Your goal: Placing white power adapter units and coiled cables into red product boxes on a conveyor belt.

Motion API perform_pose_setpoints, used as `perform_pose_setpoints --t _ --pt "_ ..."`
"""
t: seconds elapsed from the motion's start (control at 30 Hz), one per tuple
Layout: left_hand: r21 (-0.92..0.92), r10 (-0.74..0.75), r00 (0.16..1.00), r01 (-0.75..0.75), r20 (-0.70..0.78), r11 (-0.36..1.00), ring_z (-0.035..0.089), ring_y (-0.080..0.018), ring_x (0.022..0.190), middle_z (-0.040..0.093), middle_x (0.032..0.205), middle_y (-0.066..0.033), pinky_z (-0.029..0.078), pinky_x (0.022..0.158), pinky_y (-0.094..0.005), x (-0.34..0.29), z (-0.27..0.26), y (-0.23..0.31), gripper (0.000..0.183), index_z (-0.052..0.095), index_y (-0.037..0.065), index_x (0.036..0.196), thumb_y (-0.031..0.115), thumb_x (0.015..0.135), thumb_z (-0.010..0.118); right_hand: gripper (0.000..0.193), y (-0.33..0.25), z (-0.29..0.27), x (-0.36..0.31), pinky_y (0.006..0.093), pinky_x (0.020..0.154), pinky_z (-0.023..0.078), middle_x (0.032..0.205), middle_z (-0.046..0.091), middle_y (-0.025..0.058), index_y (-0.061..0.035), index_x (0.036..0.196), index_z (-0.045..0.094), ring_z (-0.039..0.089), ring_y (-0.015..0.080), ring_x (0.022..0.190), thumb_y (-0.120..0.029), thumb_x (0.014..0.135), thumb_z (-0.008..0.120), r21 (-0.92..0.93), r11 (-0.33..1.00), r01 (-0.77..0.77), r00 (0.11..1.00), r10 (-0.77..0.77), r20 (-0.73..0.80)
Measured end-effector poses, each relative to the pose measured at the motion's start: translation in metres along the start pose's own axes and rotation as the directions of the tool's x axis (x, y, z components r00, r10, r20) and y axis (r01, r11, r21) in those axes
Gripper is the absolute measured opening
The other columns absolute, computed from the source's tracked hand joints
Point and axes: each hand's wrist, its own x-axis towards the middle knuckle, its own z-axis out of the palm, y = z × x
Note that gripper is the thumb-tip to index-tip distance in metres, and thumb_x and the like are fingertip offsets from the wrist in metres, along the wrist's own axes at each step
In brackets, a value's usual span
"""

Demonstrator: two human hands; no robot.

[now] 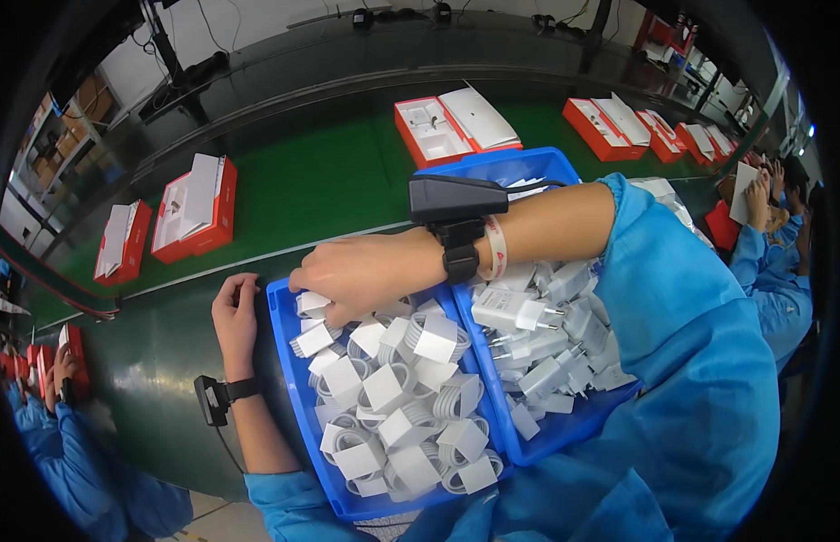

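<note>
My right hand (370,271) reaches across to the far left corner of a blue bin (298,384) full of coiled white cables (384,388) with white paper bands. Its fingers are closed around one coiled cable (313,304), partly covered by the hand. Left of that bin, my left hand (234,316) rests by the dark table edge with fingers curled in, and nothing shows in it. A second blue bin (528,452), filled with white plug chargers (537,334), lies under my right forearm.
Beyond the bins runs a green conveyor belt (303,194). On it sit open red boxes with white inserts: two at left (208,239) (126,257), one in the middle (429,135), several at right (601,135). Co-workers in blue sleeves are at far left (68,452) and right (772,298).
</note>
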Motion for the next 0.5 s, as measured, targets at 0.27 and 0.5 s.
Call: perform_pose_setpoints --t 0.27,0.5 --pt "-0.013 0.041 0.999 -0.041 -0.023 0.999 0.054 -0.0058 0.074 0.062 0.079 -0.0007 0.041 0.065 -0.0202 0.000 0.002 0.004 0.018 0.067 -0.001 0.098 0.014 0.095 0.059 0.036 0.055 -0.084 -0.066 0.0368 0.076 0.054 0.086 0.070 0.0184 0.0021 0.098 0.071 0.069 0.0317 0.086 -0.024 0.074 0.069 -0.102 0.970 -0.222 0.834 0.134 -0.535" --pt "0.036 0.014 1.000 -0.015 0.009 0.999 0.054 -0.0049 0.073 0.062 0.080 -0.0003 0.041 0.064 -0.0198 0.005 0.005 0.005 0.017 0.067 0.000 0.099 0.014 0.095 0.058 0.033 0.193 -0.075 -0.130 0.0406 0.080 0.055 0.096 0.068 0.0246 0.0062 0.098 0.069 0.068 0.0371 0.089 -0.013 0.071 0.072 -0.300 0.751 -0.588 0.794 0.464 -0.393"
